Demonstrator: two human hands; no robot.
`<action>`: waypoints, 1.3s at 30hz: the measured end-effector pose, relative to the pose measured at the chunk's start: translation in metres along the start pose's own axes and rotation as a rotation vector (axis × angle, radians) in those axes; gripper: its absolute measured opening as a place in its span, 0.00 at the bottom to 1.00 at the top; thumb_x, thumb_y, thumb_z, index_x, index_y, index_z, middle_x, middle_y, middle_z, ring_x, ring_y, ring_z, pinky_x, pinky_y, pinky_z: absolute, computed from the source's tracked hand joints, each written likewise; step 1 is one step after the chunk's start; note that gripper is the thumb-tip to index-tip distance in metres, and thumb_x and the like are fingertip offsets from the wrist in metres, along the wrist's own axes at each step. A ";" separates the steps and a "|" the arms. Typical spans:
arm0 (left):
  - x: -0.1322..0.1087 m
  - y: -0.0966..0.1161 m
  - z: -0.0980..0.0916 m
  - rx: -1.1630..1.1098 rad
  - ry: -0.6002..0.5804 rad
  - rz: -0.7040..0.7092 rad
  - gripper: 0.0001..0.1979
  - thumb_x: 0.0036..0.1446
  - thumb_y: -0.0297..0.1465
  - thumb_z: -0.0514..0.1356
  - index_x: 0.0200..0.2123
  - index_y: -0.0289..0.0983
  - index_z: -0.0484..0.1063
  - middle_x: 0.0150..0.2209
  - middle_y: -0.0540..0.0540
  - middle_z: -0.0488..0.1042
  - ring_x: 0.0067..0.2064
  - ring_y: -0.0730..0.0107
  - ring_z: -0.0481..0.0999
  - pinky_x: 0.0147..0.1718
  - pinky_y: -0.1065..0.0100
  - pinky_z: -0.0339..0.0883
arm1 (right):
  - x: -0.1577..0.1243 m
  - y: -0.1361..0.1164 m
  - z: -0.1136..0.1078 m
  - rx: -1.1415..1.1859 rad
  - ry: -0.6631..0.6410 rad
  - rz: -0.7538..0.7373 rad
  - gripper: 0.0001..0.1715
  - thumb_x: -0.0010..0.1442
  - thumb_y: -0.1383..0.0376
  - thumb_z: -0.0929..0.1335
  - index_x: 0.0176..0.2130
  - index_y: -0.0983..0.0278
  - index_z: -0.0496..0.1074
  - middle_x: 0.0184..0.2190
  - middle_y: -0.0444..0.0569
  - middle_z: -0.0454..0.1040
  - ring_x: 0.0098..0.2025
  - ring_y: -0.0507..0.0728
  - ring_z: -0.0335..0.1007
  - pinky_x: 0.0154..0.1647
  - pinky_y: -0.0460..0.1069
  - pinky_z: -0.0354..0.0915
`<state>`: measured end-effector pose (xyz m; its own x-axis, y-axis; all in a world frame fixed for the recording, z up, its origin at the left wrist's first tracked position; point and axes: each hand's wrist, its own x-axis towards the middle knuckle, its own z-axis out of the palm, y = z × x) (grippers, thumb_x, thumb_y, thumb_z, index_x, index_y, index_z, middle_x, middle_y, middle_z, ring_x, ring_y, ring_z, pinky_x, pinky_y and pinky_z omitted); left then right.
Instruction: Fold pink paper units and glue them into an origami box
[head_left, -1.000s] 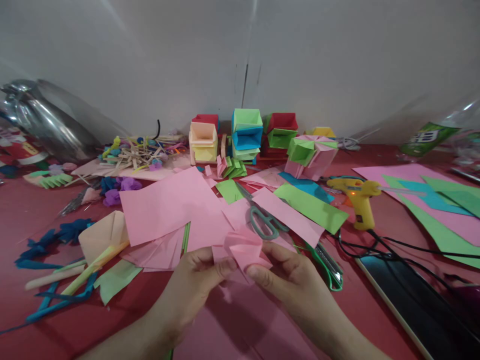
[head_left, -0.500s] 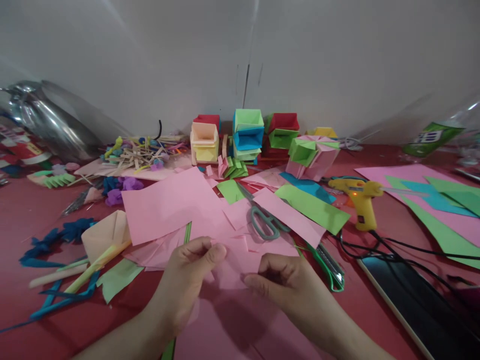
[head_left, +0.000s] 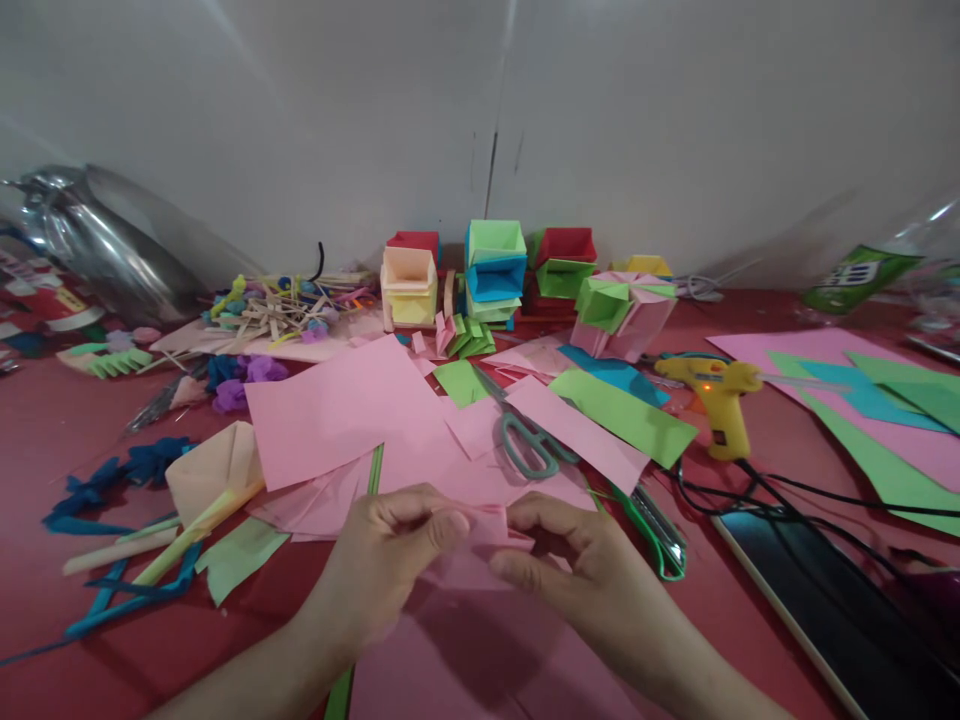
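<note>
L hand (head_left: pixel 394 555) w/ fingers pinching folded pink paper (head_left: pixel 489 526); R hand (head_left: pixel 577 560) at its R edge, can't tell if gripping.

This place looks like a handcraft working corner, with a red table (head_left: pixel 52 405) before a plain grey wall (head_left: pixel 300 130). Coloured paper sheets (head_left: pixel 345 410), scissors (head_left: pixel 541 442), a glue gun (head_left: pixel 724 395) with its small orange light on, wooden sticks (head_left: pixel 281 318) and folded paper boxes (head_left: pixel 495 275) show it. Between the left hand (head_left: pixel 401 550) and the right hand (head_left: pixel 566 560) is a small folded pink paper (head_left: pixel 486 525). Whether home or workshop, I cannot tell.
</note>
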<state>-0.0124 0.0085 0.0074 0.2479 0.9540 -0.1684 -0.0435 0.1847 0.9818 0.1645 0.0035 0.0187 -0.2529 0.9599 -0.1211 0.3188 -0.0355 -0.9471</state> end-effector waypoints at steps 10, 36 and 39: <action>0.007 0.007 -0.024 0.858 -0.250 0.688 0.18 0.55 0.19 0.53 0.42 0.45 0.75 0.50 0.44 0.69 0.50 0.65 0.67 0.48 0.61 0.61 | 0.005 0.008 -0.014 -0.366 0.055 -0.510 0.21 0.51 0.79 0.60 0.35 0.60 0.75 0.37 0.49 0.74 0.42 0.56 0.68 0.42 0.52 0.64; 0.000 0.020 -0.010 1.302 -0.460 0.328 0.09 0.58 0.25 0.52 0.41 0.33 0.68 0.40 0.40 0.73 0.42 0.58 0.72 0.39 0.61 0.64 | -0.001 0.007 0.002 -0.916 -0.286 -0.519 0.08 0.56 0.64 0.67 0.35 0.64 0.74 0.36 0.52 0.73 0.39 0.59 0.66 0.39 0.53 0.64; -0.007 0.026 -0.011 1.297 -0.519 0.316 0.11 0.54 0.29 0.59 0.41 0.33 0.66 0.42 0.41 0.71 0.43 0.58 0.71 0.39 0.61 0.64 | 0.000 0.005 0.003 -1.007 -0.291 -0.537 0.07 0.55 0.63 0.69 0.33 0.66 0.74 0.34 0.52 0.73 0.36 0.58 0.67 0.35 0.51 0.64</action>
<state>-0.0255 0.0092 0.0334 0.7261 0.6689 -0.1591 0.6663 -0.6273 0.4032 0.1639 0.0023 0.0128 -0.7318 0.6806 0.0357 0.6525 0.7148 -0.2515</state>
